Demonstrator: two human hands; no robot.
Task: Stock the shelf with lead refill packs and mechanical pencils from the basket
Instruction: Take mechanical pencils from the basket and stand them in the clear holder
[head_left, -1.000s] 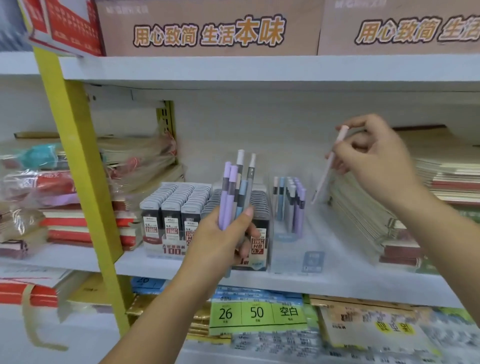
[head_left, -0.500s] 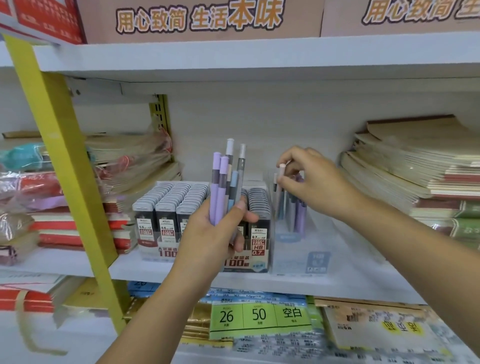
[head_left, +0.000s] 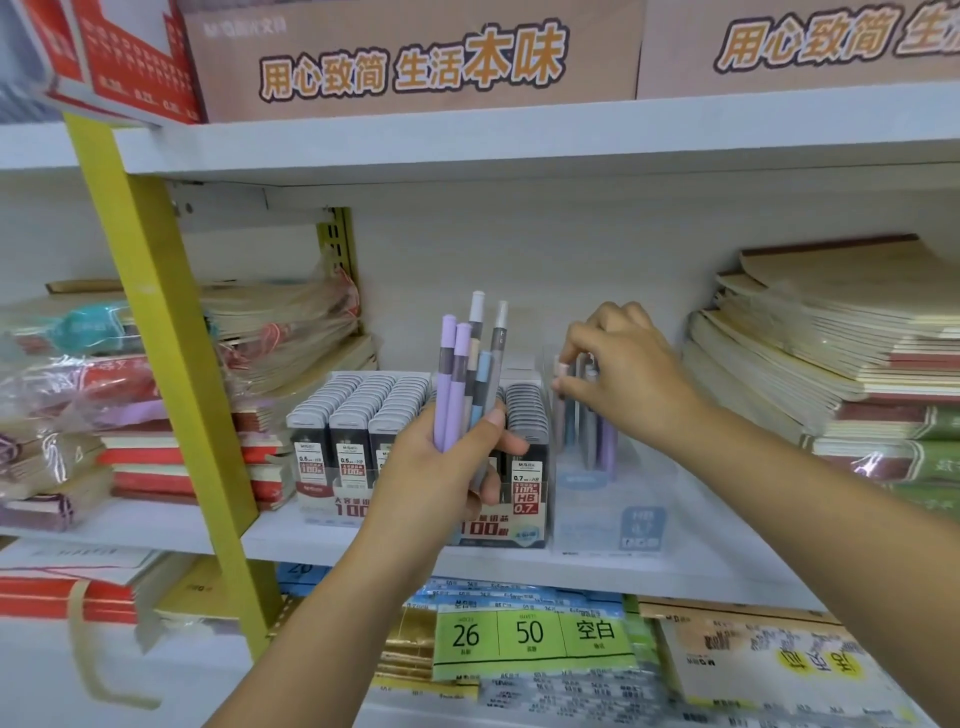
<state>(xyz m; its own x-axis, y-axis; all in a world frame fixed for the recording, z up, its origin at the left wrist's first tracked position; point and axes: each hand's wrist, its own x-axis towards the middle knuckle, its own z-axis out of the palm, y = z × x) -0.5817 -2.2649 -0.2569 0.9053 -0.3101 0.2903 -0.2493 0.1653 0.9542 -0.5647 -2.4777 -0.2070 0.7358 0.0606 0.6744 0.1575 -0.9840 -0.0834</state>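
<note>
My left hand grips a bunch of mechanical pencils, purple, blue and grey, held upright in front of the shelf. Behind it, rows of lead refill packs fill a display box on the white shelf. My right hand reaches over a clear pencil holder and pinches the top of a pale pink pencil standing among several pencils in it. The basket is out of view.
Stacks of notebooks lie to the right of the holder. Wrapped notebook bundles sit left, beyond a yellow upright post. An upper shelf board hangs overhead. Paper packs lie on the lower shelf.
My right hand has brought the pale pencil from up at the right down into the clear holder. The left hand has kept its bunch of pencils in about the same place.
</note>
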